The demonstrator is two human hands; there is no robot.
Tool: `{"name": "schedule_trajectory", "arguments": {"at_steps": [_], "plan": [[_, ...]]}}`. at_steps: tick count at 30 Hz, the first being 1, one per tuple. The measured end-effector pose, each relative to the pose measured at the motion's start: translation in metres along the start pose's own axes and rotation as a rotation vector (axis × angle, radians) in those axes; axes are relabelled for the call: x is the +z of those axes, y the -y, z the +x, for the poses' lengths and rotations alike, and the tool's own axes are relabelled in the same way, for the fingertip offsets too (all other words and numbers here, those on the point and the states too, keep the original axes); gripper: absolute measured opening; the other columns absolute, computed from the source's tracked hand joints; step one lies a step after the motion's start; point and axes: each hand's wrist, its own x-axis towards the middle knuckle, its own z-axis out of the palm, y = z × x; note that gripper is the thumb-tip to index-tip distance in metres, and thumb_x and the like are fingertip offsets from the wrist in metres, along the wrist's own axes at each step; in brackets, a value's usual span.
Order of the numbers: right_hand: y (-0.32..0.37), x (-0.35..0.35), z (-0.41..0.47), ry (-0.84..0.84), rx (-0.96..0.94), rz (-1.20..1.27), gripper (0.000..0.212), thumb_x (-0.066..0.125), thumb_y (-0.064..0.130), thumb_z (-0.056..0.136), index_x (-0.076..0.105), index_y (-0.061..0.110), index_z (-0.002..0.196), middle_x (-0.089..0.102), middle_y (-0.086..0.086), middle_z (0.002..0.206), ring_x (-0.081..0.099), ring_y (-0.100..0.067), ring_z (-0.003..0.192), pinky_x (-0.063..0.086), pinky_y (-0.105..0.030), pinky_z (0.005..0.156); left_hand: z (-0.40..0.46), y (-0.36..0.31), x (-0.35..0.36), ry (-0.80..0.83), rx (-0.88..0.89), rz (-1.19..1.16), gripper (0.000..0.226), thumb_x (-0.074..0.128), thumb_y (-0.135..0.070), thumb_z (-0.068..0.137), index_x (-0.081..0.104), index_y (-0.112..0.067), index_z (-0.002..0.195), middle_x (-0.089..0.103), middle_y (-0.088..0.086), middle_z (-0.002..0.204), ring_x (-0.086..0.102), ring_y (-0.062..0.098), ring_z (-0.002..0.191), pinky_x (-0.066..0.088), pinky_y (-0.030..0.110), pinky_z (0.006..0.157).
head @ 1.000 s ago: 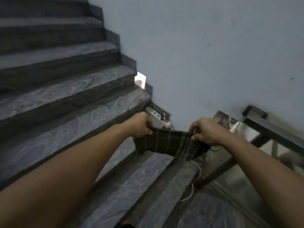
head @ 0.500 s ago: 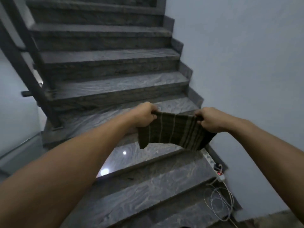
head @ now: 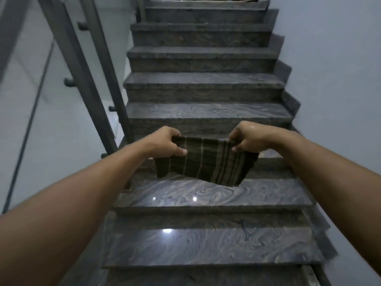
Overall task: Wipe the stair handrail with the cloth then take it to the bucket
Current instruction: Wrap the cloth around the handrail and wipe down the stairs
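Note:
A dark green cloth (head: 206, 162) with pale stripes hangs stretched between my two hands, in front of me above the steps. My left hand (head: 167, 143) grips its upper left corner and my right hand (head: 245, 140) grips its upper right corner. The stair handrail (head: 61, 38) is a dark metal bar that slopes up along the left side, well apart from the cloth. No bucket is in view.
Grey marble stairs (head: 202, 195) rise straight ahead. A glass panel (head: 31, 100) with round metal fittings fills the left side under the rail. A plain pale wall (head: 334, 79) borders the stairs on the right.
My view has swung left from the wall corner with the power strip to face straight up the stairs. Both hands have kept hold of the cloth, and the handrail has come into sight.

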Motion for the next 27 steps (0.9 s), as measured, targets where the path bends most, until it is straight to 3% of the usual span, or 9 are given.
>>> {"name": "schedule_trajectory", "arguments": {"at_steps": [3, 7, 12, 16, 19, 27], "plan": [[0.029, -0.042, 0.030, -0.001, -0.069, 0.000, 0.017, 0.056, 0.018, 0.089, 0.064, 0.033, 0.087, 0.064, 0.003, 0.090, 0.061, -0.016, 0.087, 0.049, -0.033, 0.069, 0.002, -0.010, -0.050, -0.068, -0.044, 0.029, 0.020, 0.072, -0.024, 0.081, 0.064, -0.021, 0.099, 0.070, 0.003, 0.094, 0.068, 0.017, 0.089, 0.056, 0.035, 0.082], [0.067, -0.088, 0.073, -0.041, -0.156, 0.003, 0.021, 0.050, 0.017, 0.092, 0.062, 0.032, 0.083, 0.063, 0.002, 0.091, 0.060, -0.016, 0.089, 0.047, -0.034, 0.072, 0.007, -0.019, -0.111, -0.140, -0.097, 0.061, 0.018, 0.073, -0.020, 0.080, 0.066, -0.018, 0.096, 0.071, 0.004, 0.091, 0.068, 0.018, 0.087, 0.056, 0.035, 0.080], [0.112, -0.149, 0.120, -0.019, -0.291, 0.023, 0.016, 0.061, 0.040, 0.087, 0.071, 0.027, 0.088, 0.072, 0.005, 0.083, 0.067, -0.007, 0.076, 0.048, -0.029, 0.066, 0.014, -0.031, -0.197, -0.236, -0.106, 0.137, 0.013, 0.073, -0.014, 0.080, 0.063, -0.017, 0.088, 0.068, 0.007, 0.091, 0.067, 0.022, 0.089, 0.056, 0.035, 0.078], [0.157, -0.214, 0.153, 0.100, -0.321, 0.075, 0.023, 0.073, 0.037, 0.074, 0.075, 0.021, 0.091, 0.076, 0.001, 0.088, 0.071, -0.013, 0.084, 0.054, -0.037, 0.079, 0.016, -0.049, -0.281, -0.326, -0.089, 0.129, 0.016, 0.072, -0.011, 0.080, 0.060, -0.020, 0.082, 0.069, 0.009, 0.092, 0.069, 0.025, 0.088, 0.060, 0.042, 0.078], [0.193, -0.266, 0.173, 0.152, -0.301, 0.008, 0.020, 0.074, 0.028, 0.075, 0.076, 0.020, 0.093, 0.076, 0.000, 0.092, 0.071, -0.015, 0.089, 0.052, -0.038, 0.085, 0.013, -0.069, -0.340, -0.343, -0.069, 0.122, 0.018, 0.072, -0.009, 0.079, 0.062, -0.020, 0.089, 0.070, 0.008, 0.094, 0.070, 0.024, 0.087, 0.061, 0.041, 0.076], [0.262, -0.391, 0.228, -0.092, -0.297, -0.122, 0.008, 0.068, 0.021, 0.082, 0.072, 0.022, 0.088, 0.072, -0.001, 0.090, 0.067, -0.018, 0.089, 0.051, -0.038, 0.082, 0.018, -0.134, -0.462, -0.459, -0.018, 0.055, 0.010, 0.073, -0.014, 0.081, 0.071, -0.017, 0.090, 0.072, 0.007, 0.089, 0.072, 0.022, 0.084, 0.062, 0.031, 0.066]]}}
